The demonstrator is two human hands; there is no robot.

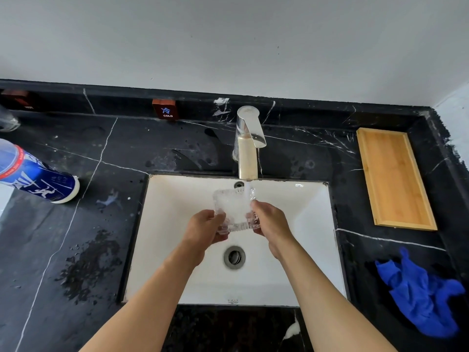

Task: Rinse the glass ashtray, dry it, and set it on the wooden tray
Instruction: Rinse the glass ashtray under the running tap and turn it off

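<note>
I'm gripping the ashtray [234, 209] under the tap [247, 146], left hand [205, 228] and right hand [270, 222] pinching its sides; wet glass might slip into the sink [304, 250].

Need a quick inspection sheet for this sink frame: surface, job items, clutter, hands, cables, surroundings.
Surface: black marble countertop with white veins, wet patches left of the white rectangular sink.
Job's things: clear glass ashtray held over the sink under running water from the chrome faucet; empty wooden tray at right; crumpled blue cloth in front of the tray.
Clutter: blue and white bottle at left; red COLD sign on the back ledge.
Grippers: left hand and right hand both grip the ashtray.
Cables: nothing seen.
Surroundings: plain grey wall.
</note>
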